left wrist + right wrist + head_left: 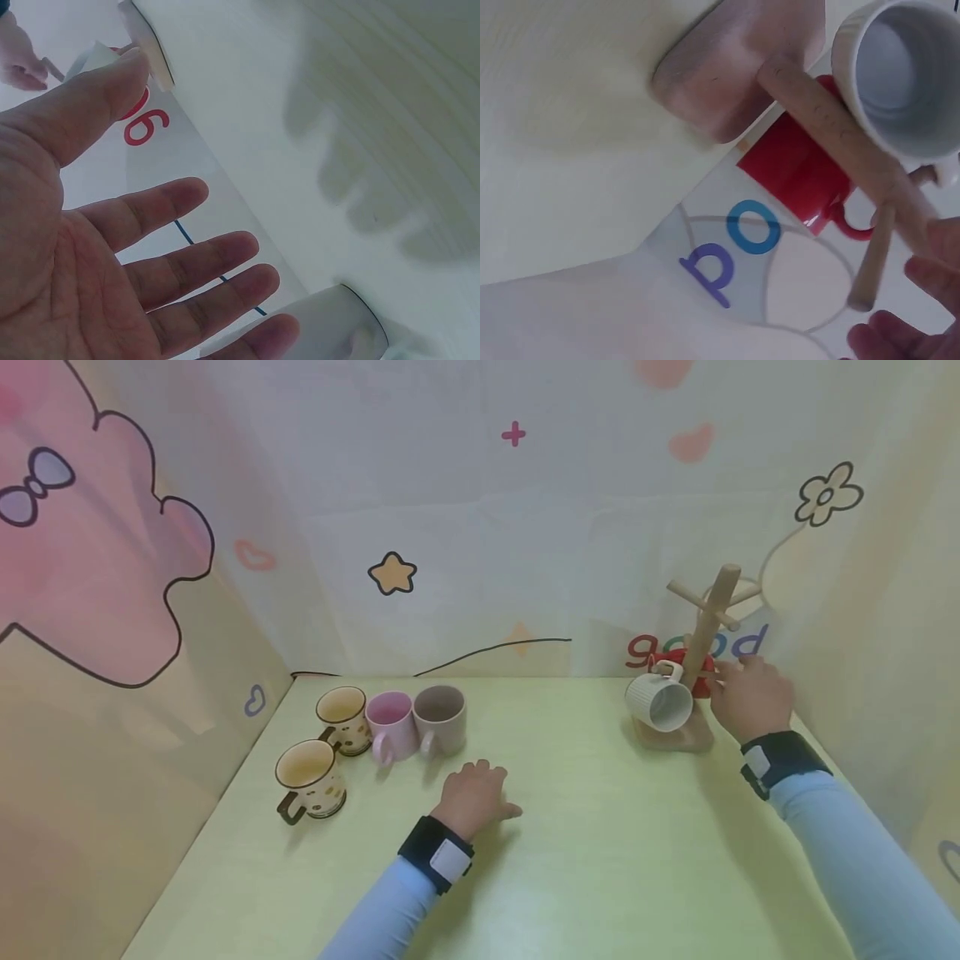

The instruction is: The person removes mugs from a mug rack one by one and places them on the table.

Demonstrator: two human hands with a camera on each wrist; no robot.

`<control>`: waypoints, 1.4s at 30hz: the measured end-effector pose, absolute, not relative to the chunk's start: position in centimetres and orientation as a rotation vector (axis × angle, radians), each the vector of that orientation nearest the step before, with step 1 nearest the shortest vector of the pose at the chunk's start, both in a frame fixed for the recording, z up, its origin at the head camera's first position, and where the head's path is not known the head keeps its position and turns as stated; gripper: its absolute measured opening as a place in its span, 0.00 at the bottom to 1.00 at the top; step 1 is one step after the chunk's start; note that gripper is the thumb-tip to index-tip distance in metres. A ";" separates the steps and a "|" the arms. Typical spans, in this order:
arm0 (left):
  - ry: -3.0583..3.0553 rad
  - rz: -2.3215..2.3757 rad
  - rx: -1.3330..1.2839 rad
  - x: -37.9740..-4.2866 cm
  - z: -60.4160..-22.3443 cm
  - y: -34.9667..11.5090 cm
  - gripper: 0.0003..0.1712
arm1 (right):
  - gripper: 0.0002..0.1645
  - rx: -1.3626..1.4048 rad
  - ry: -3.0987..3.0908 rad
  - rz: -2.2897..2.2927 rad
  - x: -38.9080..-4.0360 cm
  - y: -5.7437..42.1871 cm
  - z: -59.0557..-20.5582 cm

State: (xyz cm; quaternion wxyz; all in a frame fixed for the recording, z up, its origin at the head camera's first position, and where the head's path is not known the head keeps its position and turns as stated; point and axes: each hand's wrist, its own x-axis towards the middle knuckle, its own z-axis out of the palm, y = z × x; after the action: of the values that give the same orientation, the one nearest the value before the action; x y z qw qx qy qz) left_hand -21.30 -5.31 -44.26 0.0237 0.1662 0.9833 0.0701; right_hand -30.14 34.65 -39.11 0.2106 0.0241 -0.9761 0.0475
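At the right, a wooden mug rack point(703, 643) carries a white ribbed mug point(642, 700), tilted with its mouth toward the viewer. A red mug point(799, 169) hangs behind the post, partly hidden in the head view. My right hand point(752, 700) is beside the rack, its fingertips right by the post and a bare lower peg point(873, 262); the fingers are loosely extended and grip no mug. Over the table, palm down, my left hand point(471, 800) has its fingers spread and holds nothing. Nearest to it is a grey mug point(441, 722).
Left of the grey mug stand a pink mug point(393, 735) and two cream spotted mugs, one behind point(347, 732) and one in front point(322, 795). All are upright on the pale table point(570, 860). A printed curtain point(465, 485) encloses the back and sides.
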 end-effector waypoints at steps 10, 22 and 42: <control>3.035 0.207 0.511 -21.0 -43.9 -5.4 0.32 | 0.25 0.140 -2.687 0.134 -30.5 29.8 -37.5; 3.024 0.189 0.508 -21.3 -44.0 -5.5 0.32 | 0.20 0.050 -3.005 -0.191 -32.7 26.6 -36.6; 3.020 0.201 0.487 -21.3 -44.1 -5.6 0.32 | 0.16 0.149 -2.912 -0.532 -33.1 25.7 -37.0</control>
State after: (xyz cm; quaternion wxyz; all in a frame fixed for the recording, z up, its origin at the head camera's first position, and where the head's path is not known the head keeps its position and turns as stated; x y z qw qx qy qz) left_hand -21.28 -5.62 -44.13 0.0381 0.1587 0.9844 0.0657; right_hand -33.07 25.68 -37.00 0.0887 0.0500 -0.9786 -0.1789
